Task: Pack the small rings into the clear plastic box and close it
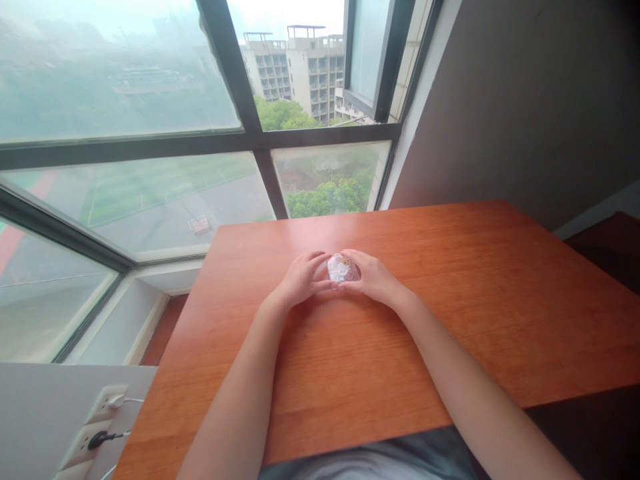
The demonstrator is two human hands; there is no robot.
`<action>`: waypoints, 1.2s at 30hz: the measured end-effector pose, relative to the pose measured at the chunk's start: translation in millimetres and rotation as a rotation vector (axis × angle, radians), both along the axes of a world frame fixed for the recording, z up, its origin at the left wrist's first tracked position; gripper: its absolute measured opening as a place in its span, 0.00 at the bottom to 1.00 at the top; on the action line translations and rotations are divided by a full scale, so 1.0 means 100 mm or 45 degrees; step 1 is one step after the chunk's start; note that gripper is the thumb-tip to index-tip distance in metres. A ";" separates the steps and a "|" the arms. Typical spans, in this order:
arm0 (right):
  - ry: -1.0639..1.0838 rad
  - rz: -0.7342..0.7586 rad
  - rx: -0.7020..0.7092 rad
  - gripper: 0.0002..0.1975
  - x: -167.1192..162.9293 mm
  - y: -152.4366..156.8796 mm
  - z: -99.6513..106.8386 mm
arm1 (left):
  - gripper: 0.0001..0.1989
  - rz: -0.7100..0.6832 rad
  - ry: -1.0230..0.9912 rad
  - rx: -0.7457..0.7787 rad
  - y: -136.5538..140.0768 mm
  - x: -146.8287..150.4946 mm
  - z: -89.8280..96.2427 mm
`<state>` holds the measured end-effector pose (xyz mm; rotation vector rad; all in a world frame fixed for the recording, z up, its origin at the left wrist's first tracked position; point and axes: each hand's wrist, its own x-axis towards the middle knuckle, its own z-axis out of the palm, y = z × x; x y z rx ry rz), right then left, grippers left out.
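A small whitish object with pink and gold patches [342, 268], perhaps a crumpled wrapper or packet, is between my hands near the middle of the wooden table [360, 360]. My left hand [304, 279] curves round its left side, with the thumb and fingertips at the object's edge. From the other side, my right hand [374, 275] wraps it, fingers over the top and thumb along the near edge. The fingertips of both hands almost meet. What is printed on the object is too small to read, and its right part is hidden by my right hand.
Large dark-framed windows [250, 141] stand behind and left of the table, one pane tilted outward. A grey wall [500, 120] rises at the right. At the lower left, wall sockets [107, 403] hold a white plug and a black plug [100, 439] with cables.
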<state>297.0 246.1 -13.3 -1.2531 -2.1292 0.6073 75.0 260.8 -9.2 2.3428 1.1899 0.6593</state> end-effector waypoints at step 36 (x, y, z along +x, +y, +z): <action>-0.320 -0.061 0.233 0.29 -0.38 -0.18 -0.04 | 0.16 0.321 -0.517 -0.274 0.04 -0.03 -0.05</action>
